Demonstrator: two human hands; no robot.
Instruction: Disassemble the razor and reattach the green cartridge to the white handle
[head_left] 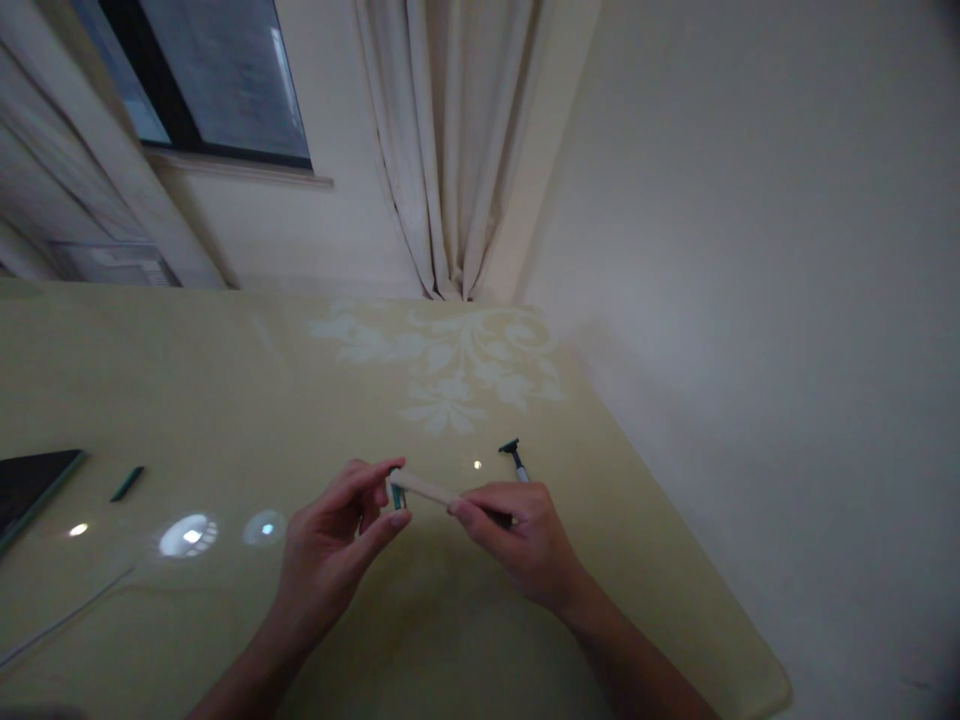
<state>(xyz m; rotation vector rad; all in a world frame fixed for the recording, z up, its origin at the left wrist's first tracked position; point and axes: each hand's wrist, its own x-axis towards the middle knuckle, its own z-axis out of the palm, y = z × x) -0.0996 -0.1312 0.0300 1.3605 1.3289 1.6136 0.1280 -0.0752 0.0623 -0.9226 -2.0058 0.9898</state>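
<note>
- Just above the near part of the surface [225,400], both hands are busy and sit close together, no free one.
- Left hand [322,545] pinches a small green-and-dark piece [398,496] upright by its ends, thumb below and finger on top. Looks like a razor cartridge to me, but it's too small to be sure.
- Right hand [521,535] grips a pale stick [429,489], its far end right up at that piece. Can't tell if it's a brush tip or just a flat end. Something dark shows between those fingers too, no clue what.
- For working it like this, I'd pinch only the ends, so fingertips stay off any edge.
- I'd go light with the stick, moving just the wrist; pushing hard could pop the piece loose.
- Bracing both forearms on the surface would probably steady things.
- Mind the razor [516,458] lying just beyond the right hand, so a knuckle doesn't nudge it.
</note>
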